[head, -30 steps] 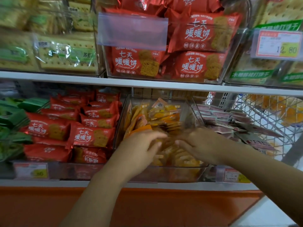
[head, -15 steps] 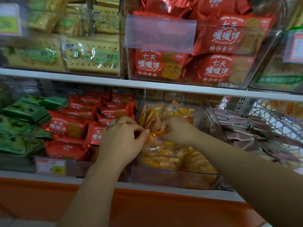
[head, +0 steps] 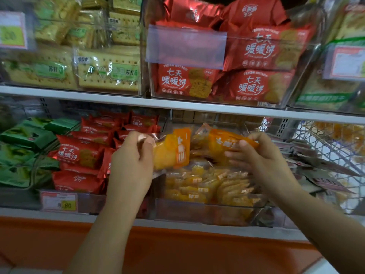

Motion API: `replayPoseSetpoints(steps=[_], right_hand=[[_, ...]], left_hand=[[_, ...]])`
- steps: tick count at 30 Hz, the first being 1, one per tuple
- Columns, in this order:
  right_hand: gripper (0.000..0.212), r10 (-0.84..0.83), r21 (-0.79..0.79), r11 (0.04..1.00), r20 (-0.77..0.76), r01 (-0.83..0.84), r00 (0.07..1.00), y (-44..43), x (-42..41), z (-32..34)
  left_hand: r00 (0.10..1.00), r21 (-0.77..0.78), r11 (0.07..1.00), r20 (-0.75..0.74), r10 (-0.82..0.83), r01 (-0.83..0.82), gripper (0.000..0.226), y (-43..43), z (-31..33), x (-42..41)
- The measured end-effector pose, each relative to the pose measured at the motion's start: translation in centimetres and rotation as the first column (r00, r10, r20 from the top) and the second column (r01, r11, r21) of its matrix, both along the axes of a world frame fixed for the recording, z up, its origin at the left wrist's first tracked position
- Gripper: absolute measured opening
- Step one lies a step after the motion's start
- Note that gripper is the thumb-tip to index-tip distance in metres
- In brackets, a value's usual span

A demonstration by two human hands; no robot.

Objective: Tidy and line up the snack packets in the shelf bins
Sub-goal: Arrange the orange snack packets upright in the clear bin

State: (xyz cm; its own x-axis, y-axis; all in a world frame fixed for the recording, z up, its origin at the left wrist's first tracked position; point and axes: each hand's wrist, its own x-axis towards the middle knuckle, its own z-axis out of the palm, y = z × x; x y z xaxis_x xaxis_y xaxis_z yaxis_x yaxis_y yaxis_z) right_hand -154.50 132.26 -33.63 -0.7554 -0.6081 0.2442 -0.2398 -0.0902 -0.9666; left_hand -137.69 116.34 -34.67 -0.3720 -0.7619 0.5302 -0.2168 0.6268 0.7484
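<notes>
A clear plastic bin (head: 207,212) on the lower shelf holds several orange snack packets (head: 209,186). My left hand (head: 132,165) pinches the clear end of one orange packet (head: 173,149) and holds it lifted above the bin. My right hand (head: 262,161) grips another orange packet (head: 219,143), also raised over the bin, its end next to the first packet. Both hands sit just above the packets lying in the bin.
Left of the bin are red biscuit packets (head: 79,153) and green packets (head: 21,153). To the right lie pink-grey packets (head: 320,165) before a wire basket. The upper shelf (head: 177,103) carries bins of soda crackers (head: 106,74) and red packets (head: 250,62). A price tag (head: 59,201) hangs below.
Both hands have risen from inside the bin and moved apart. Each now holds up an orange packet. The camera has moved closer and tilted up.
</notes>
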Motion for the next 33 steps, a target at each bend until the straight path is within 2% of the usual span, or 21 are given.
replayPoseSetpoints(steps=[2, 5, 7, 9, 10, 11, 12, 14, 15, 17, 20, 22, 23, 24, 25, 26, 27, 28, 30, 33], right_hand=[[0.014, -0.039, 0.055, 0.997, -0.132, 0.046, 0.990, 1.4, 0.2, 0.0], [0.024, -0.115, 0.121, 0.978, -0.379, 0.172, 0.918, 3.0, 0.6, 0.7], [0.021, -0.154, 0.106, 0.967, -0.480, 0.231, 0.864, 3.9, 1.0, 1.6], [0.015, -0.157, 0.134, 0.949, -0.585, 0.286, 0.796, 4.7, 1.0, 2.5], [0.013, -0.142, 0.162, 0.939, -0.620, 0.303, 0.772, 5.0, 0.9, 2.9], [0.009, -0.118, 0.187, 0.936, -0.630, 0.297, 0.768, 5.1, 0.7, 3.3], [0.007, -0.088, 0.212, 0.939, -0.612, 0.270, 0.786, 5.1, 0.5, 3.5], [0.005, -0.019, 0.262, 0.946, -0.548, 0.193, 0.836, 4.9, 0.4, 3.7], [0.005, 0.012, 0.284, 0.946, -0.515, 0.157, 0.857, 4.7, 0.4, 3.7], [0.002, 0.062, 0.314, 0.945, -0.453, 0.095, 0.889, 4.5, 0.5, 3.7], [0.005, 0.090, 0.373, 0.925, -0.413, 0.078, 0.906, 4.0, 0.5, 3.8], [0.009, 0.031, 0.354, 0.928, -0.386, 0.117, 0.922, 3.8, 0.3, 3.7], [0.010, -0.026, 0.312, 0.941, -0.308, 0.127, 0.951, 3.8, 0.0, 3.4], [0.013, -0.072, 0.238, 0.966, -0.121, 0.099, 0.990, 3.7, -0.3, 3.1], [0.019, -0.076, 0.124, 0.991, 0.155, 0.057, 0.985, 3.5, -0.6, 2.8], [0.026, -0.049, 0.005, 0.999, 0.408, 0.051, 0.911, 3.1, -0.7, 2.3], [0.028, -0.036, -0.058, 0.995, 0.566, 0.083, 0.824, 2.8, -0.6, 1.7], [0.025, -0.053, -0.072, 0.989, 0.634, 0.127, 0.772, 2.4, -0.5, 0.9], [0.008, -0.163, -0.037, 0.973, 0.596, 0.230, 0.786, 1.6, 0.4, -0.4], [0.026, -0.261, -0.073, 0.943, 0.443, 0.325, 0.858, 0.5, 2.4, -1.1]], left_hand=[[0.999, 0.087, 0.996, -0.017, -0.031, 0.032, 0.015, 0.4, -0.2, 0.0], [0.994, 0.179, 0.982, -0.101, -0.040, 0.057, 0.018, 0.8, -0.7, -0.6], [0.976, 0.271, 0.959, -0.216, -0.021, 0.081, 0.019, 0.9, -1.0, -1.0], [0.948, 0.417, 0.896, -0.318, -0.011, 0.150, 0.021, 1.1, -0.9, -1.6], [0.925, 0.524, 0.822, -0.381, -0.009, 0.224, 0.022, 1.3, -0.7, -1.8], [0.889, 0.630, 0.701, -0.457, -0.014, 0.335, 0.022, 1.5, -0.5, -2.1], [0.837, 0.697, 0.542, -0.547, -0.021, 0.469, 0.021, 1.7, -0.3, -2.4], [0.754, 0.725, 0.252, -0.656, -0.031, 0.641, 0.018, 1.8, -0.2, -2.8], [0.739, 0.727, 0.152, -0.673, -0.035, 0.669, 0.018, 2.0, -0.2, -3.0], [0.727, 0.728, 0.017, -0.683, -0.071, 0.686, 0.020, 2.2, -0.4, -3.1], [0.665, 0.690, -0.128, -0.722, -0.191, 0.712, 0.025, 2.9, -0.4, -3.3], [0.619, 0.660, -0.170, -0.748, -0.240, 0.732, 0.026, 3.3, -0.3, -3.3], [0.606, 0.650, -0.173, -0.756, -0.248, 0.740, 0.026, 3.4, -0.4, -3.4], [0.596, 0.639, -0.167, -0.765, -0.244, 0.751, 0.029, 3.5, -0.5, -3.6], [0.588, 0.623, -0.163, -0.779, -0.219, 0.765, 0.033, 3.6, -0.5, -3.8], [0.584, 0.609, -0.153, -0.792, -0.178, 0.779, 0.037, 3.8, -0.6, -4.0], [0.577, 0.592, -0.143, -0.806, -0.135, 0.793, 0.039, 4.1, -0.7, -4.3], [0.570, 0.578, -0.125, -0.816, -0.100, 0.806, 0.037, 4.5, -0.8, -4.5], [0.538, 0.545, -0.091, -0.838, -0.090, 0.834, 0.028, 5.3, -1.0, -5.0], [0.481, 0.495, -0.046, -0.860, -0.171, 0.868, 0.046, 6.6, -1.1, -5.3]])
